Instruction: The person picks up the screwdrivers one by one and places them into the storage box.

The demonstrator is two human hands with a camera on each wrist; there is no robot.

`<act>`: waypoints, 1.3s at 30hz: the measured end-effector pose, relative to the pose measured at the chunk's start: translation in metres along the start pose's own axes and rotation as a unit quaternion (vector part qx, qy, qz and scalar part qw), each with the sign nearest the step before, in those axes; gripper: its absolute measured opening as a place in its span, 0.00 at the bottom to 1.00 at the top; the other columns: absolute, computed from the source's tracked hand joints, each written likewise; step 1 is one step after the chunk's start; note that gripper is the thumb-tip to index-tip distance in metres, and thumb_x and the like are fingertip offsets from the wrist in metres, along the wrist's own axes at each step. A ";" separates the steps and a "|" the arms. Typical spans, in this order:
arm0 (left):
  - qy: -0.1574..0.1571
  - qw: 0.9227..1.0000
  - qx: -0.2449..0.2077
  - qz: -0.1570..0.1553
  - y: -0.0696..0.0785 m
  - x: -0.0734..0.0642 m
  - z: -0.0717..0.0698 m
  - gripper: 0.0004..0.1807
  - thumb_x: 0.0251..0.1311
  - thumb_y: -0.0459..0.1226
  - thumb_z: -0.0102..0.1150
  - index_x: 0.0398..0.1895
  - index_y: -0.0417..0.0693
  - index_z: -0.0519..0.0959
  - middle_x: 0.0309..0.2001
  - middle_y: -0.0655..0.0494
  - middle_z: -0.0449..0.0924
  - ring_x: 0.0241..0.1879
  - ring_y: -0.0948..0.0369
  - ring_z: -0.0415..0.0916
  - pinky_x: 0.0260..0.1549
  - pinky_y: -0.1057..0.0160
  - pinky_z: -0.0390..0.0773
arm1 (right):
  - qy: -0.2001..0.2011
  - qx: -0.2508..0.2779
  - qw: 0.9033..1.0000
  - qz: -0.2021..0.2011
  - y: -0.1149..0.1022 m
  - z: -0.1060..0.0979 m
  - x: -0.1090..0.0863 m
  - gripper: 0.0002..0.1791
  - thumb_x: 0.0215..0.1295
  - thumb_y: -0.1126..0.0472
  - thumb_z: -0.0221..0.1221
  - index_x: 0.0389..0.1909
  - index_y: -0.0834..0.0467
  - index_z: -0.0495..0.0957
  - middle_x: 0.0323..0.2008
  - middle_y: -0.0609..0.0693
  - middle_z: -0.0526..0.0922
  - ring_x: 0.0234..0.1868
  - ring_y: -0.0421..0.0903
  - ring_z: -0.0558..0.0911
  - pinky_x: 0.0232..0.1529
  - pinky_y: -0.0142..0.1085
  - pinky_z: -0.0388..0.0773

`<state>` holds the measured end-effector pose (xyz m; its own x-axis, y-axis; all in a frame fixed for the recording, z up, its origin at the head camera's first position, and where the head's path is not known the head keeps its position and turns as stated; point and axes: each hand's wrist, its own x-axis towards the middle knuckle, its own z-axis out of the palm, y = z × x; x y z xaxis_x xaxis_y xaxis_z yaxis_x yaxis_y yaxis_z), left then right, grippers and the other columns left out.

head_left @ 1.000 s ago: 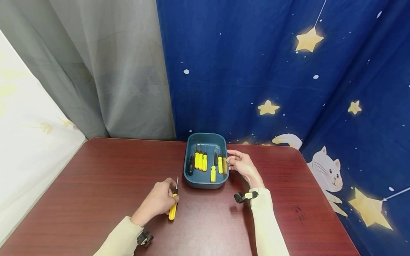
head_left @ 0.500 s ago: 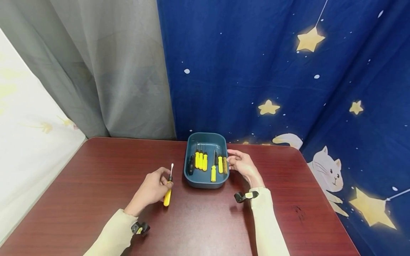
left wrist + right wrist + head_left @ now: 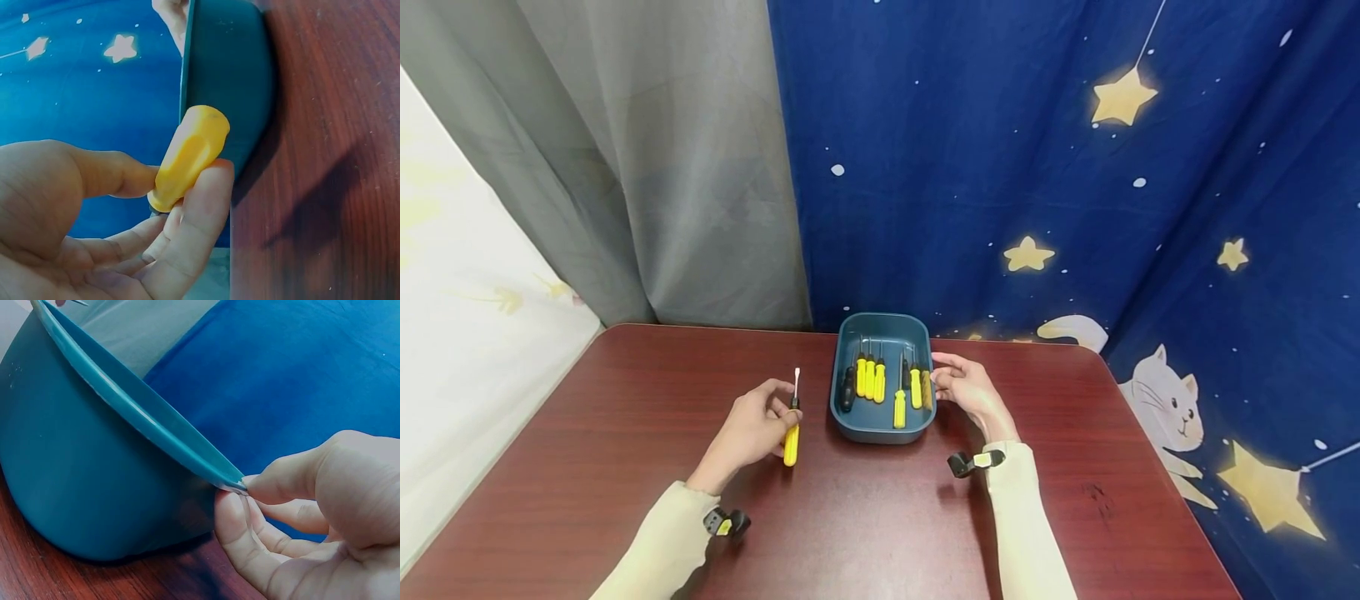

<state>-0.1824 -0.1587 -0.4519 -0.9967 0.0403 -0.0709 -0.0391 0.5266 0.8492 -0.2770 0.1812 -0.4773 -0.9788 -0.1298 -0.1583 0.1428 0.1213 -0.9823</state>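
My left hand (image 3: pixel 754 427) pinches a yellow-handled screwdriver (image 3: pixel 792 442) between thumb and fingers, left of the blue box. Its metal shaft points away from me, toward the far table edge. In the left wrist view the yellow handle (image 3: pixel 190 156) faces the camera, held over the table with its shadow below. With thumb and fingers my right hand (image 3: pixel 967 390) pinches the rim of the box (image 3: pixel 880 434) on its right side. The right wrist view shows the thumb and fingertips on the box rim (image 3: pixel 144 422). Inside lie several screwdrivers (image 3: pixel 870 379), mostly yellow-handled.
In the box, a black-handled screwdriver (image 3: pixel 847 390) lies along the left wall, and a yellow twisted piece (image 3: pixel 927 390) along the right. The box stands near the far edge of the reddish-brown table (image 3: pixel 647 400). Grey and blue curtains (image 3: pixel 925 167) hang behind.
My left hand has moved away from me and slightly left, carrying the screwdriver, whose shaft has come more fully into view. The right hand and the box have stayed in place.
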 end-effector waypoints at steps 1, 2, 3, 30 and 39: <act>0.001 1.000 -0.001 0.001 0.000 0.001 -0.001 0.24 0.65 0.33 0.64 0.63 0.38 0.73 0.34 0.46 0.80 0.22 0.56 0.81 0.23 0.55 0.88 | 0.001 0.001 1.000 0.000 0.000 0.000 0.000 0.29 0.68 0.75 0.55 0.71 0.66 0.69 0.45 0.66 0.83 0.32 0.42 0.81 0.35 0.30 0.83; 0.001 1.000 -0.004 0.002 0.000 0.002 -0.002 0.24 0.65 0.33 0.64 0.63 0.39 0.72 0.34 0.46 0.80 0.22 0.57 0.81 0.23 0.55 0.88 | 0.000 0.002 1.000 0.001 -0.001 0.000 0.000 0.29 0.68 0.75 0.55 0.71 0.66 0.69 0.45 0.66 0.82 0.32 0.42 0.81 0.35 0.30 0.83; 0.000 1.000 -0.006 0.003 0.000 0.002 -0.003 0.24 0.66 0.33 0.64 0.63 0.39 0.72 0.35 0.45 0.80 0.22 0.57 0.81 0.23 0.54 0.88 | 0.001 0.002 1.000 0.002 -0.001 0.000 0.000 0.29 0.68 0.75 0.55 0.71 0.66 0.69 0.46 0.67 0.82 0.32 0.42 0.81 0.35 0.30 0.83; 0.006 0.995 -0.100 0.008 0.006 0.034 -0.013 0.24 0.67 0.37 0.65 0.64 0.44 0.72 0.39 0.42 0.83 0.26 0.54 0.82 0.27 0.57 0.88 | 0.011 0.001 1.000 0.006 0.000 0.000 0.001 0.28 0.67 0.75 0.55 0.69 0.63 0.72 0.41 0.60 0.84 0.32 0.43 0.81 0.35 0.31 0.84; 0.009 0.993 -0.115 0.003 0.017 0.047 -0.012 0.23 0.67 0.37 0.64 0.64 0.47 0.73 0.38 0.44 0.83 0.25 0.56 0.82 0.27 0.58 0.88 | 0.003 0.002 1.000 0.003 -0.001 0.000 0.000 0.30 0.66 0.75 0.54 0.71 0.67 0.69 0.41 0.60 0.84 0.31 0.42 0.81 0.34 0.30 0.84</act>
<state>-0.2307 -0.1585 -0.4345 -0.9980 0.0257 -0.0580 -0.0469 0.3175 0.9471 -0.2767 0.1808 -0.4761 -0.9788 -0.1243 -0.1627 0.1481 0.1187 -0.9818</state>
